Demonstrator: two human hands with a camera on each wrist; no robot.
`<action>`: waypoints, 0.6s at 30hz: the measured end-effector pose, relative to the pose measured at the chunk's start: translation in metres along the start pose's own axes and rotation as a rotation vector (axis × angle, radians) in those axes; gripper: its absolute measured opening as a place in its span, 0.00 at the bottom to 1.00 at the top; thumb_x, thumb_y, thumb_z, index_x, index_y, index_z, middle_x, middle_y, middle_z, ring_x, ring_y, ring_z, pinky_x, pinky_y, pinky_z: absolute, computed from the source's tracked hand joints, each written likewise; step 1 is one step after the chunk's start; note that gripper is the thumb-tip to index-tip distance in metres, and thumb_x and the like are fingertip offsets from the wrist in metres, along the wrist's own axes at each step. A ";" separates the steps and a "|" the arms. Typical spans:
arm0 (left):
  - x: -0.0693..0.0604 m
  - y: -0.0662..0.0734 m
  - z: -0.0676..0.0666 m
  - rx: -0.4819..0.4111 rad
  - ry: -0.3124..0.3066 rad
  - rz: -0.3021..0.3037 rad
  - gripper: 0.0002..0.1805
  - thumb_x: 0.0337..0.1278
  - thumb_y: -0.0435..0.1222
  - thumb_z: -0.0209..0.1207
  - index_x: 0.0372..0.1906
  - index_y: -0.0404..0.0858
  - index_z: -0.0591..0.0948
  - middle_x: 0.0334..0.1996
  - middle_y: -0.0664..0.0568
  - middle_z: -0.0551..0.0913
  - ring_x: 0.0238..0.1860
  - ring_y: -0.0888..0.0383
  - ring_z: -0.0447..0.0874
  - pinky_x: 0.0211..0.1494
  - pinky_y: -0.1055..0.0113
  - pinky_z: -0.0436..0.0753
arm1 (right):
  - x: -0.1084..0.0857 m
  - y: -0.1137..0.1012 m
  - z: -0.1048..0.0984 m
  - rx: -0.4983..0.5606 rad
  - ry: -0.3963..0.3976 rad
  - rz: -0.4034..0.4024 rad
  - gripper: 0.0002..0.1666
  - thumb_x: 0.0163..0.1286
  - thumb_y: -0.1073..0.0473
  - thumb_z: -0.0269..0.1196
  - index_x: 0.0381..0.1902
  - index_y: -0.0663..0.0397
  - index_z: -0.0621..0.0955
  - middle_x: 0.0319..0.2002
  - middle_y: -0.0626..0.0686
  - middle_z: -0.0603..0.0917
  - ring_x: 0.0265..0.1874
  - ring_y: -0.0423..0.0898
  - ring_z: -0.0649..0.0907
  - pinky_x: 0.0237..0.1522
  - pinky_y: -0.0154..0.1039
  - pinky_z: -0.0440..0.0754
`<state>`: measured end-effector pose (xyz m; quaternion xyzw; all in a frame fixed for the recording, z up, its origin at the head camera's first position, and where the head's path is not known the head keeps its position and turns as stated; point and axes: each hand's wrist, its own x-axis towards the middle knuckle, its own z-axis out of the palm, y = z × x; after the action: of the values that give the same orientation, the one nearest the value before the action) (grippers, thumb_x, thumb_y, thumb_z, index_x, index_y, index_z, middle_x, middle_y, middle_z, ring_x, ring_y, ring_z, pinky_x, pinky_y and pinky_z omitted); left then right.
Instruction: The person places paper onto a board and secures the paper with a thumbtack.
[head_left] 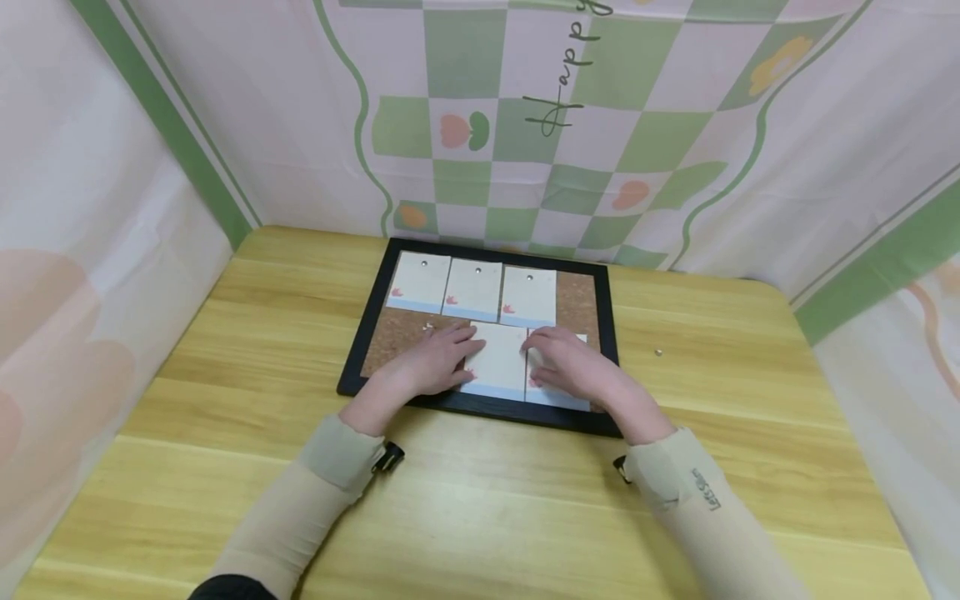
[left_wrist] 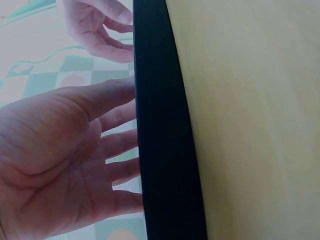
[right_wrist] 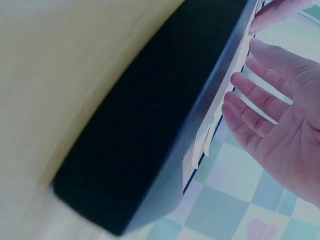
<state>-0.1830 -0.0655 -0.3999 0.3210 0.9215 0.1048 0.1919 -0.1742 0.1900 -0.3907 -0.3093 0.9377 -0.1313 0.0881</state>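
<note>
A black-framed cork board (head_left: 401, 337) lies on the wooden table. My left hand (head_left: 431, 362) rests on its lower part, fingertips at the left edge of a white paper card (head_left: 497, 358) with a blue bottom strip. In the left wrist view the fingers of this left hand (left_wrist: 55, 155) are spread and fairly straight against the board. My right hand (head_left: 573, 362) lies over a second card (head_left: 558, 396), its fingertips near the seam between both cards. The right wrist view shows the right hand (right_wrist: 290, 130) with loosely bent fingers, pinching nothing visible.
Along the board's top row are three similar cards, the left (head_left: 416, 283), middle (head_left: 471, 290) and right (head_left: 528, 296), each with a pin near its top. Small pins (head_left: 429, 327) sit by my left fingers. Another pin (head_left: 658, 352) lies on the table (head_left: 720, 375). A patterned curtain (head_left: 525, 167) hangs behind.
</note>
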 end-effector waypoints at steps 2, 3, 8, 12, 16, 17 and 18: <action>0.000 0.000 0.000 -0.002 -0.004 0.000 0.33 0.75 0.49 0.51 0.78 0.46 0.59 0.81 0.48 0.51 0.82 0.48 0.43 0.81 0.41 0.53 | -0.002 0.002 -0.002 0.006 0.004 0.015 0.20 0.66 0.61 0.69 0.54 0.59 0.82 0.56 0.60 0.83 0.59 0.58 0.79 0.64 0.56 0.77; 0.000 0.000 0.000 -0.004 -0.003 0.000 0.33 0.75 0.49 0.51 0.78 0.46 0.59 0.81 0.48 0.51 0.82 0.48 0.43 0.81 0.41 0.53 | -0.003 0.004 -0.003 0.009 0.005 0.027 0.20 0.66 0.61 0.68 0.55 0.59 0.81 0.57 0.61 0.83 0.60 0.59 0.79 0.65 0.57 0.76; -0.001 0.000 0.000 -0.009 -0.004 0.000 0.33 0.75 0.48 0.51 0.78 0.47 0.59 0.81 0.48 0.51 0.82 0.47 0.44 0.81 0.41 0.52 | -0.009 0.011 -0.007 0.026 0.021 0.066 0.20 0.68 0.61 0.66 0.57 0.60 0.81 0.59 0.61 0.82 0.62 0.60 0.77 0.67 0.59 0.73; -0.002 0.000 0.000 -0.008 -0.004 0.002 0.33 0.75 0.48 0.51 0.78 0.47 0.59 0.81 0.48 0.51 0.82 0.47 0.44 0.81 0.41 0.52 | -0.015 0.022 -0.012 0.067 0.041 0.094 0.20 0.69 0.61 0.66 0.57 0.61 0.81 0.59 0.63 0.82 0.63 0.62 0.76 0.68 0.61 0.71; -0.002 0.001 0.000 -0.008 -0.001 0.004 0.33 0.75 0.48 0.51 0.78 0.46 0.59 0.81 0.47 0.51 0.82 0.47 0.44 0.81 0.41 0.52 | -0.021 0.037 -0.017 0.126 0.067 0.127 0.20 0.70 0.62 0.65 0.57 0.62 0.80 0.55 0.63 0.83 0.54 0.60 0.79 0.59 0.58 0.77; -0.002 0.001 0.000 -0.008 0.000 0.002 0.33 0.75 0.48 0.51 0.78 0.46 0.59 0.81 0.47 0.51 0.82 0.47 0.44 0.81 0.41 0.52 | -0.023 0.042 -0.019 0.142 0.075 0.131 0.20 0.70 0.62 0.64 0.57 0.63 0.80 0.53 0.63 0.83 0.50 0.59 0.80 0.55 0.56 0.78; -0.002 0.001 0.000 -0.009 0.000 0.002 0.33 0.75 0.48 0.51 0.78 0.46 0.59 0.81 0.47 0.51 0.82 0.47 0.44 0.81 0.41 0.52 | -0.025 0.046 -0.020 0.154 0.085 0.133 0.19 0.70 0.63 0.64 0.56 0.64 0.80 0.50 0.63 0.83 0.47 0.57 0.80 0.51 0.54 0.79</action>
<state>-0.1812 -0.0663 -0.3992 0.3209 0.9207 0.1093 0.1933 -0.1850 0.2446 -0.3830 -0.2327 0.9462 -0.2099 0.0805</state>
